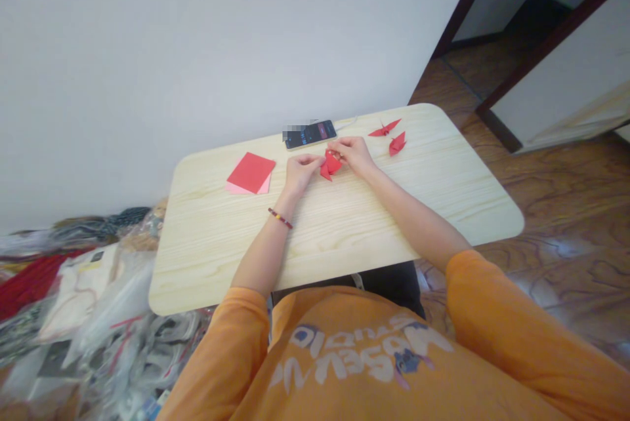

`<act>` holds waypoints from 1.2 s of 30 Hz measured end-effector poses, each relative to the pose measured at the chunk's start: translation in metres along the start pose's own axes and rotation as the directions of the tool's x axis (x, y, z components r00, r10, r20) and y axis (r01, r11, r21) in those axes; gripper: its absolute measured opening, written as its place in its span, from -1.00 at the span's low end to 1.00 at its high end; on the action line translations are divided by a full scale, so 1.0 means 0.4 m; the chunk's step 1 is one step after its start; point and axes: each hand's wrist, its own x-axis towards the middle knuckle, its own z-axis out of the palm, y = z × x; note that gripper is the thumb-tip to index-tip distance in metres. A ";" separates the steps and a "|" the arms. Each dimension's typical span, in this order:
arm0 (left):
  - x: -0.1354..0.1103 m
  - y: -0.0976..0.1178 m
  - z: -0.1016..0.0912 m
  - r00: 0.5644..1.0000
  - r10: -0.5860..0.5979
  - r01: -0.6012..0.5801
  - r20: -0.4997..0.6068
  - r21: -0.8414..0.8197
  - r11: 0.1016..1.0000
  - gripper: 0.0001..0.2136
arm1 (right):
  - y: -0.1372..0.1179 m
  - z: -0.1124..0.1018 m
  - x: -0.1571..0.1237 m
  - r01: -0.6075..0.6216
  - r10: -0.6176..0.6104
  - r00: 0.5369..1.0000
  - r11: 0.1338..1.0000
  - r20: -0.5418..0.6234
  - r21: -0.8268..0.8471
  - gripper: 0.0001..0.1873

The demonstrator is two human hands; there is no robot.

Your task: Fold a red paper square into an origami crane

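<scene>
Between my hands, just above the middle of the table, is a folded red origami paper (331,166) with pointed flaps. My left hand (301,173) pinches its left edge between thumb and fingertips. From the upper right, my right hand (352,152) grips the top of the same paper, its fingers curled. Two red origami cranes lie to the right of my right hand: one with spread wings (386,128) and a more compact one (398,143) nearer to me. Left of my left hand rests a stack of square paper, with a red sheet (251,172) over a pink sheet (239,189).
A phone (311,135) with a lit screen lies at the back of the pale wooden table (216,244), against the white wall (207,47). Plastic bags and clothes (108,296) are heaped on the floor at left. A doorway opens at upper right over wooden flooring (556,191).
</scene>
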 end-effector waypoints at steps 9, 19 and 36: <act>0.001 -0.001 -0.004 0.999 0.020 -0.020 0.025 -0.018 1.000 -0.83 | 0.006 0.005 -0.005 0.043 -0.041 0.998 0.997 0.038 -0.059 -0.65; 0.002 -0.006 -0.004 1.000 0.017 -0.017 0.026 -0.015 1.000 -0.84 | -0.006 -0.006 -0.004 0.026 -0.025 0.997 0.999 0.070 -0.019 -0.58; 0.002 0.000 -0.002 0.999 0.030 -0.029 0.020 -0.011 1.000 -0.74 | 0.025 0.005 0.008 0.137 -0.132 0.990 0.985 0.056 -0.107 -0.58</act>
